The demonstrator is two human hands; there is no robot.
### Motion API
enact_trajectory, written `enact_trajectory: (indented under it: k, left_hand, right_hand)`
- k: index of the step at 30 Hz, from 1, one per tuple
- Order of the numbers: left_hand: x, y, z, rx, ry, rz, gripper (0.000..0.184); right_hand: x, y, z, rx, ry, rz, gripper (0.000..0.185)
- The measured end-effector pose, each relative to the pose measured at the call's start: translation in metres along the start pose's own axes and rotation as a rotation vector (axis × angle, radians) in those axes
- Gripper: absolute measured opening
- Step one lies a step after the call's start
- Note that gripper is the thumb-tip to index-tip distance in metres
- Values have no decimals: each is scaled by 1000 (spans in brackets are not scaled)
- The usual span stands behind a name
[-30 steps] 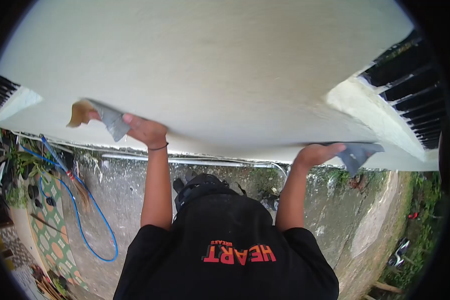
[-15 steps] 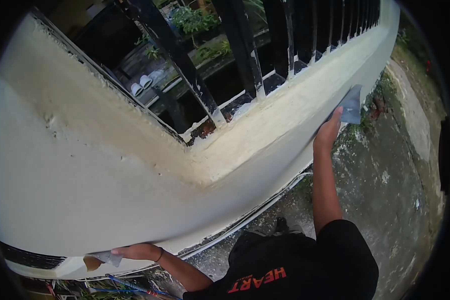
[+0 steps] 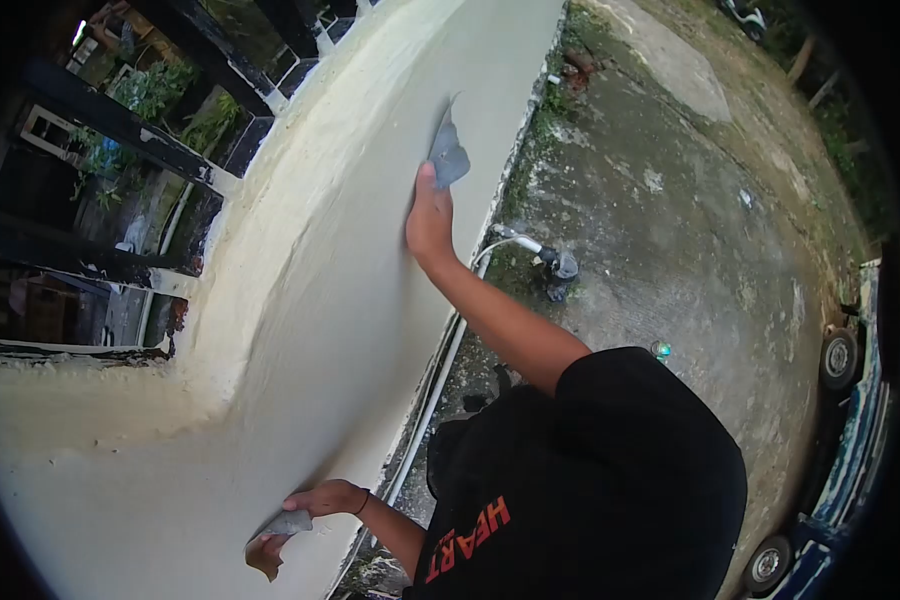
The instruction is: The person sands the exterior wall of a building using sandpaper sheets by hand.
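A cream-painted wall (image 3: pixel 350 250) runs up the view, with a rough ledge along its top. My right hand (image 3: pixel 431 222) lies against the wall's smooth face, upper middle, gripping a bent grey sheet of sandpaper (image 3: pixel 450 158) that sticks out past the fingers. Lower down, my left hand (image 3: pixel 330 497), a dark band at its wrist, holds a second piece of sandpaper (image 3: pixel 290 522) close to the wall. That piece is grey on one side and brown on the other, and its end curls away. Some fingers of both hands are hidden.
Black bars (image 3: pixel 100 250) rise from the ledge at left, with plants behind them. White pipe (image 3: pixel 435 390) follows the wall's base; a tap-like fitting (image 3: pixel 560 268) stands beside it. Rough concrete (image 3: pixel 650 240) lies right, and a blue vehicle (image 3: pixel 840 480) is at the far right edge.
My view has turned right, so the wall and bars sit further left and the vehicle shows. Both hands still hold their sandpaper; the left now appears over the wall's face rather than at its lower edge.
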State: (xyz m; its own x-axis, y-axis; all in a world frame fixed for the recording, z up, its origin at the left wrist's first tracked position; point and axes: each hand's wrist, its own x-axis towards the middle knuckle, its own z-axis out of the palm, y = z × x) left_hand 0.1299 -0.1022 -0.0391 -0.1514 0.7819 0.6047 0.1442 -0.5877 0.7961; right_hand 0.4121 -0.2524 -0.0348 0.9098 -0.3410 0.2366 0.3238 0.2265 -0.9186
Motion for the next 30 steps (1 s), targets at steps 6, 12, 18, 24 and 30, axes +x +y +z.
enact_trajectory:
  k: [6, 12, 18, 24, 30]
  left_hand:
    - [4, 3, 3, 23, 81, -20, 63]
    - [39, 58, 20, 14, 399, -329, 72]
    - [-68, 113, 134, 309, 398, 59, 68]
    - [-103, 134, 155, 276, 60, 228, 66]
    - [-28, 129, 131, 147, 419, 113, 62]
  right_hand:
    - [-80, -7, -22, -202, -366, -159, 61]
    - [163, -11, -51, 58, -113, 140, 64]
    - [212, 20, -56, 337, -199, 225, 52]
    - [104, 23, -78, -327, -521, -285, 64]
    - [296, 4, -65, 202, -136, 118, 65]
